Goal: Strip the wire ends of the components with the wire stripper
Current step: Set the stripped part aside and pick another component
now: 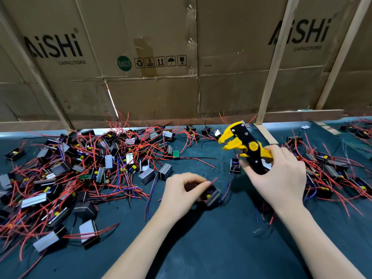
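Right hand first: I have its fingers curled round the handles of the wire stripper, lifted off the bench with its yellow jaws parted and pointing left, which I judge keeps the mouth ready to take a wire fed in from that side. Using the stripper as my landmark and working from big to small: behind it stands a wall of flattened cardboard boxes braced by wooden battens, presumably a screen to stop parts sliding off the back edge. Far to its left lies the large heap of components, black blocks tangled in red wires, which I take to be the supply. To its right, partly behind my wrist, lies a smaller spread of components, probably the finished ones, though I cannot confirm bare ends at this distance. Below and to the left of the stripper, my left hand pinches one component low over the bench, fingers curled on its body so its red wire sticks up toward the jaws. It is blurred, so I cannot tell whether that wire end is already stripped. Just under the jaws sits a single open component, apart from both heaps.
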`<action>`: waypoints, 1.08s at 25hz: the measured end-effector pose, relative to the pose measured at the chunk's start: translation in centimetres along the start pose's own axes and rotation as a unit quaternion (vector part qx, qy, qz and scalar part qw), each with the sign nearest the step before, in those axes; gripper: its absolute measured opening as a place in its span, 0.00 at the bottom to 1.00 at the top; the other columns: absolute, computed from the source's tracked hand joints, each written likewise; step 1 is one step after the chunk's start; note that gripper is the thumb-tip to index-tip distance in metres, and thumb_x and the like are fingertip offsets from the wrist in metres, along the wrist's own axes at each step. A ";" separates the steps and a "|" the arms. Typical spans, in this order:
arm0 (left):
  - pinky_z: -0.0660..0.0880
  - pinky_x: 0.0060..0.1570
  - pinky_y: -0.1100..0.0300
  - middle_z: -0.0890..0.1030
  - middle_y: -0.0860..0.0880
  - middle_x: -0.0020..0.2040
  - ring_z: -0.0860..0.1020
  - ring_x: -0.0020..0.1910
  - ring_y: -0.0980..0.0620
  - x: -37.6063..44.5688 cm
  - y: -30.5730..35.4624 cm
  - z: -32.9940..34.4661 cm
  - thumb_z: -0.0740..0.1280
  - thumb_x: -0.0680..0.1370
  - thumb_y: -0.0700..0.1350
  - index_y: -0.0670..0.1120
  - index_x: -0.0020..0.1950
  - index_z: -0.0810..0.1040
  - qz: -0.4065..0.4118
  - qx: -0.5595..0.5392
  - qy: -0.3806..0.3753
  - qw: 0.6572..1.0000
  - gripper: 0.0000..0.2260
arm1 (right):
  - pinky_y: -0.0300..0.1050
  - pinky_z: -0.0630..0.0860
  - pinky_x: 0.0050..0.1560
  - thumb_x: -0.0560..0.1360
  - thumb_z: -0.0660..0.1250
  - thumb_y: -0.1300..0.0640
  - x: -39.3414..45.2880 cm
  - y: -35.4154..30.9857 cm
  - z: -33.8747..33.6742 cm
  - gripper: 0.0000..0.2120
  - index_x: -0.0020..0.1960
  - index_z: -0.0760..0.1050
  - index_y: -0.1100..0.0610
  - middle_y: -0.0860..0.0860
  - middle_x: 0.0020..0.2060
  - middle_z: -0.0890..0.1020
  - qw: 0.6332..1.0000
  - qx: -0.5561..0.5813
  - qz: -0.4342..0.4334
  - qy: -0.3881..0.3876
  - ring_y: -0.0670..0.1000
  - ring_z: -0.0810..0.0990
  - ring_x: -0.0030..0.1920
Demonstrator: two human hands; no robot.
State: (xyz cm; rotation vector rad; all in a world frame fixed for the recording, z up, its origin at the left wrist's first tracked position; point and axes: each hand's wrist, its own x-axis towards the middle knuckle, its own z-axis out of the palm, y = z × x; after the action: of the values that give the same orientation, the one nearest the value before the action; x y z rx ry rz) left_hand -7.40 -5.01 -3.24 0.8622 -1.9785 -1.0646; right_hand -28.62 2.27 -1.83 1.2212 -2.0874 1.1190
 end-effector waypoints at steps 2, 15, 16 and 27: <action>0.77 0.54 0.61 0.84 0.52 0.55 0.83 0.54 0.53 -0.3 1.0 1.1 0.66 0.80 0.36 0.44 0.69 0.74 0.000 -0.168 -0.139 0.976 0.18 | 0.54 0.71 0.47 0.66 0.75 0.38 0.1 -0.2 -0.4 0.25 0.50 0.77 0.57 0.52 0.41 0.80 0.999 0.019 0.028 -0.004 0.60 0.79 0.45; 0.71 0.57 0.47 0.82 0.47 0.53 0.77 0.53 0.43 1.1 -2.3 -8.3 0.66 0.73 0.33 0.44 0.58 0.79 -0.041 0.193 0.398 0.896 0.15 | 0.51 0.77 0.53 0.66 0.66 0.37 -1.1 -3.1 0.5 0.21 0.37 0.75 0.57 0.60 0.49 0.85 0.731 0.503 0.237 -0.396 0.57 0.82 0.47; 0.69 0.58 0.46 0.81 0.44 0.55 0.75 0.56 0.40 0.9 -2.8 -9.2 0.67 0.73 0.35 0.43 0.60 0.78 -0.092 0.238 0.410 0.876 0.15 | 0.51 0.75 0.56 0.65 0.66 0.37 -1.1 -3.0 0.8 0.20 0.37 0.76 0.55 0.54 0.48 0.86 0.764 0.478 0.242 -0.361 0.55 0.82 0.49; 0.69 0.55 0.43 0.76 0.37 0.59 0.71 0.60 0.36 0.9 -5.0 -11.6 0.65 0.78 0.39 0.40 0.61 0.76 -0.164 0.366 0.344 0.849 0.12 | 0.54 0.76 0.53 0.72 0.66 0.38 0.3 -0.3 0.3 0.20 0.42 0.79 0.57 0.54 0.47 0.84 0.828 0.451 0.283 -0.175 0.54 0.81 0.48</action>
State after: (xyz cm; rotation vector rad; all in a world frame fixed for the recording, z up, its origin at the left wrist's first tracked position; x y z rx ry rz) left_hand 2.79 -12.49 -2.74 1.7463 -1.5952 -0.0344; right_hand -28.46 1.79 -1.64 1.2516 -2.3203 2.5310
